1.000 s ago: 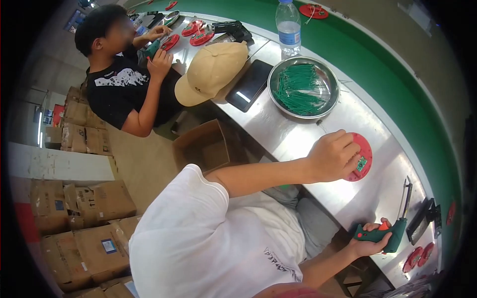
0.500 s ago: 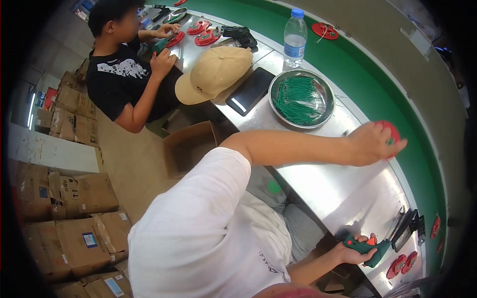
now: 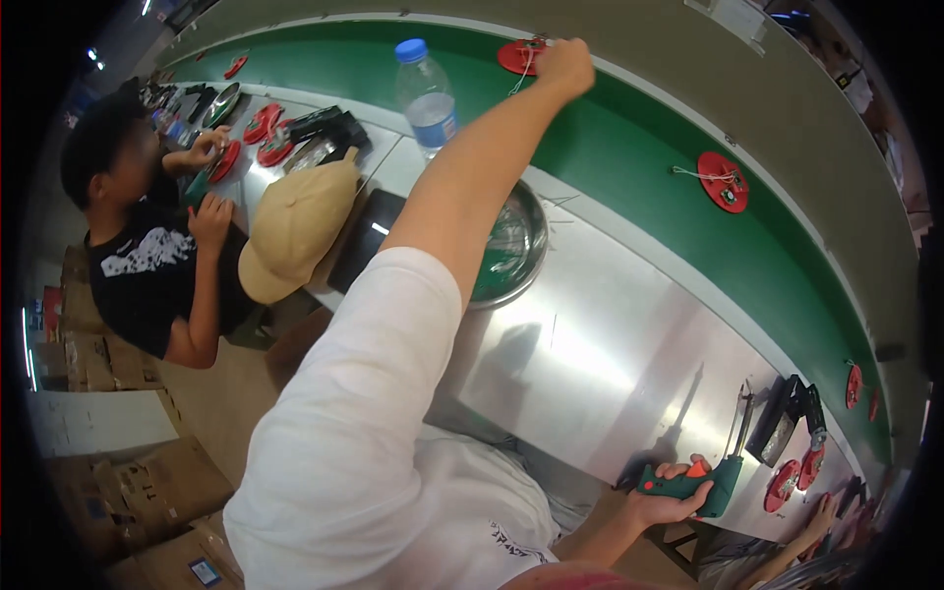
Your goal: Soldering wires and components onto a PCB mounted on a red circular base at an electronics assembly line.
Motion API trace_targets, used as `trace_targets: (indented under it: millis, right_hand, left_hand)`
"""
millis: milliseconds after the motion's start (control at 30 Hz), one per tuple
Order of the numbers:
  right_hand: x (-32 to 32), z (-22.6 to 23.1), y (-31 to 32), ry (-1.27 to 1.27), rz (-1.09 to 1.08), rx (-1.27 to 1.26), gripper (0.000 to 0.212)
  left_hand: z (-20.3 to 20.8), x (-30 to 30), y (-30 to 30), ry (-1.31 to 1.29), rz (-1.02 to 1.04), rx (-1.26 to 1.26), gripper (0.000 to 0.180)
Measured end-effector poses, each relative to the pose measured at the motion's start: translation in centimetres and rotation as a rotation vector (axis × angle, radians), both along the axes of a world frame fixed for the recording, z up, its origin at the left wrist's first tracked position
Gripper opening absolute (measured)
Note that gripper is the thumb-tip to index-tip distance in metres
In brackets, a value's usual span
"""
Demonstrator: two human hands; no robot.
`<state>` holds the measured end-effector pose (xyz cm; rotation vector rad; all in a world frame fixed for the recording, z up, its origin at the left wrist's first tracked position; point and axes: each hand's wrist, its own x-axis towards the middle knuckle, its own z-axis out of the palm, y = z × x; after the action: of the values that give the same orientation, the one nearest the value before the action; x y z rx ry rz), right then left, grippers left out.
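Stretched far out over the green belt, my left hand has its fingers curled at the right edge of a red disc with thin white wires. My arm covers part of a round steel bowl of green wires. My right hand is wrapped round a green soldering gun with an orange trigger, its thin metal tip pointing up and away above the steel table. Another red disc with white wires lies on the belt between my two hands.
A water bottle, phone and tan cap stand left of my arm. A co-worker sits beyond them. Black parts and red discs lie right of the gun, near another person's hand.
My left hand has let go of one red disc, now lying on the belt, and reached away to another beside the bottle. The view has turned; my right hand keeps the soldering gun.
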<state>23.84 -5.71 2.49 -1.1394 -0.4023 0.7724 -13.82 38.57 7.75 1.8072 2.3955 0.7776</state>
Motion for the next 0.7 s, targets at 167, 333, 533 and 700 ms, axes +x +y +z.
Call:
trace_targets:
  millis: [167, 333, 533, 700]
  right_hand:
    - [0.6, -0.8, 0.0, -0.050, 0.043, -0.032, 0.041]
    - [0.7, -0.8, 0.1, -0.045, 0.005, -0.013, 0.039]
    - [-0.5, 0.6, 0.7, -0.056, -0.036, -0.060, 0.040]
    - [-0.6, 0.3, 0.3, -0.016, -0.065, -0.041, 0.041]
  left_hand:
    - [-0.7, -5.1, 6.0, -0.096, 0.211, 0.017, 0.036]
    - [-3.1, -9.4, 6.1, -0.143, 0.323, -0.173, 0.039]
    - [-2.7, -7.9, 2.9, -0.104, 0.040, -0.327, 0.051]
    - [0.6, -1.0, -2.3, 0.261, -0.558, -0.085, 0.021]
